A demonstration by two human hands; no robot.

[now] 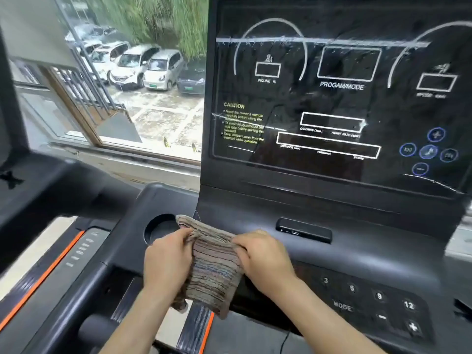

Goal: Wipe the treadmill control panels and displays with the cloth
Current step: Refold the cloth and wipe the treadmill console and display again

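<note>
The display (339, 98) reads "INCLINE %" under a small box at left; "PROGAM/MODE" under the middle box; "CAUTION" in yellow heads small lines, partly legible, ending "Keep children away from the treadmill while operation"; fainter labels read "CALORIES", "DISTANCE (km)" and "STEPS"; the keypad (370, 302) below shows 3, 6, 9, 12, "MODE", minus, plus.

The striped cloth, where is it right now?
In the head view, the striped cloth is low and centre, held between both hands, just right of the round cup holder, below the display.
</note>
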